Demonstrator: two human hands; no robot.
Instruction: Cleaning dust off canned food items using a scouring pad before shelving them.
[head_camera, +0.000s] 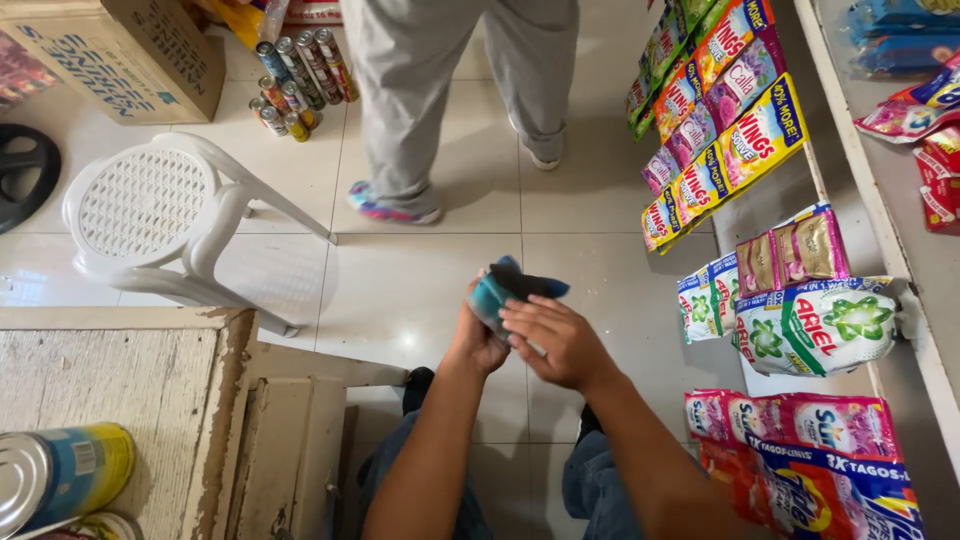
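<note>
Seen from the head camera, a seated person holds a small blue-and-dark pouch (505, 288), possibly a wallet, above the tiled floor (400, 290), roughly at the centre of the view. The left hand (478, 335) grips the pouch from below, its fingers clamped around the lower end. The right hand (558, 340) lies over the near side of the pouch, fingers together and pressed flat against it; whether they pinch anything is hard to tell.

Beyond the hands, another person in grey trousers (450, 90) stands on the floor, in colourful shoes. A white plastic stool (150, 215) sits towards the left edge of the floor, with a cluster of cans (295, 80) and a cardboard box (120, 50) behind it. At the near left, a worn wooden tabletop (110, 390) carries a yellow-and-blue tin can (60, 475) at its near corner. Along the right side, detergent sachets and packets (790, 330) hang from or lean against a white shelf (860, 200).
</note>
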